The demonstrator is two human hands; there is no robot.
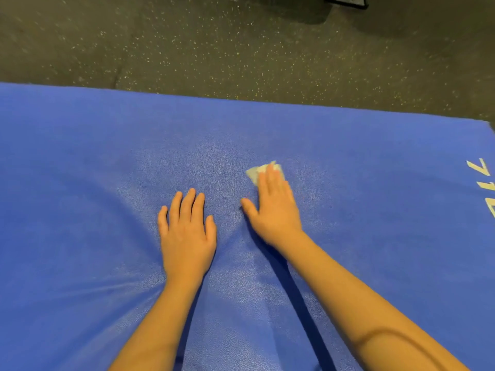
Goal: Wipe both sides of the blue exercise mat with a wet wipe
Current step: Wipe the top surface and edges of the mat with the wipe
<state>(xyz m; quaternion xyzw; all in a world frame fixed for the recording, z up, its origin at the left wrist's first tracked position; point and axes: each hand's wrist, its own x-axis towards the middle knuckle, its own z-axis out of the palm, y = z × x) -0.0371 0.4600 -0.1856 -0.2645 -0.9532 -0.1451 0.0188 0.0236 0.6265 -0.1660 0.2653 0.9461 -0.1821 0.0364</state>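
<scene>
We press the wet wipe (pixel 257 172) flat on the blue exercise mat (pixel 80 170) under our right hand (pixel 273 207), fingers straight. Our left hand (pixel 186 231) rests flat, steadying it. The mat looks soft and floppy; we'd lift 1 edge to flip it.

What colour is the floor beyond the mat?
The floor is dark grey with pale speckles; head view.

Speckled dark floor (pixel 241 49), black object (pixel 345 1)
</scene>
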